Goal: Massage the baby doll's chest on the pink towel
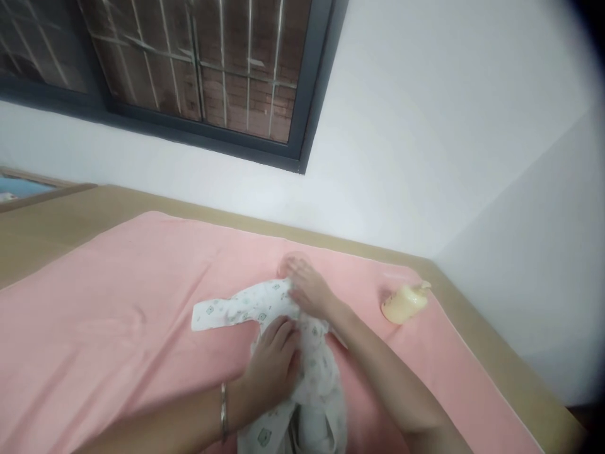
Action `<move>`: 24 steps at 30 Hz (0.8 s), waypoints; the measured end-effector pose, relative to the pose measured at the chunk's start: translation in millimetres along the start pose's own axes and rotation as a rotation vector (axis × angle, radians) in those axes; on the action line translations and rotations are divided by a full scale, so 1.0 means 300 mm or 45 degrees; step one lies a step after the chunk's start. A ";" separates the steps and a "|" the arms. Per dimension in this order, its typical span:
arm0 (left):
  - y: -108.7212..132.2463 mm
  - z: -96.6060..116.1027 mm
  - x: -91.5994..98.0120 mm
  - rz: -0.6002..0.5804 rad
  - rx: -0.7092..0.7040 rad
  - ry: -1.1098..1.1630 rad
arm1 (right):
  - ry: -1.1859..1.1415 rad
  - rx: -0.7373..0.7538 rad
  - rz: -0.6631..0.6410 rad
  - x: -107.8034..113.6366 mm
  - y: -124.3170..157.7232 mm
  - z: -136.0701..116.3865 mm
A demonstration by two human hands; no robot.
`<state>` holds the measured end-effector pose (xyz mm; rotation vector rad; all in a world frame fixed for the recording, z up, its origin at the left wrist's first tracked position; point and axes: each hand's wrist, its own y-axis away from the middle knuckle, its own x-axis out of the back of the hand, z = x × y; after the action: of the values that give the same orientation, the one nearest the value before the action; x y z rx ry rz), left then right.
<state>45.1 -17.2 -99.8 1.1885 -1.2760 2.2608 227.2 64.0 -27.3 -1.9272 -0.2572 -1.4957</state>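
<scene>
A small white baby garment (246,309) with a faint green print lies on a pink sheet (118,302), one sleeve stretched out to the left. My left hand (274,366), with a metal bangle on the wrist, lies flat on the middle of the garment, fingers together and extended. My right hand (307,287) rests flat at the garment's upper edge, fingers stretched toward the far side. Neither hand grips anything.
A pale yellow bottle (404,302) lies on its side on the sheet to the right of my right hand. A tan surface (57,227) borders the sheet. White walls meet in a corner at right; a barred dark-framed window (189,69) is above.
</scene>
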 end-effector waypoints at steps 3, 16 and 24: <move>-0.006 0.009 0.014 0.002 -0.045 0.001 | 0.042 0.075 -0.207 -0.024 0.033 -0.020; -0.030 0.021 0.034 -0.041 -0.073 0.082 | 0.015 0.017 -0.123 -0.044 0.074 -0.052; -0.027 0.019 0.025 -0.002 -0.088 0.084 | 0.076 0.053 -0.166 -0.044 0.071 -0.029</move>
<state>48.1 -18.4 -87.8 1.0815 -1.3163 2.2167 227.4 45.8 -46.7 -1.8604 -0.3907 -1.6168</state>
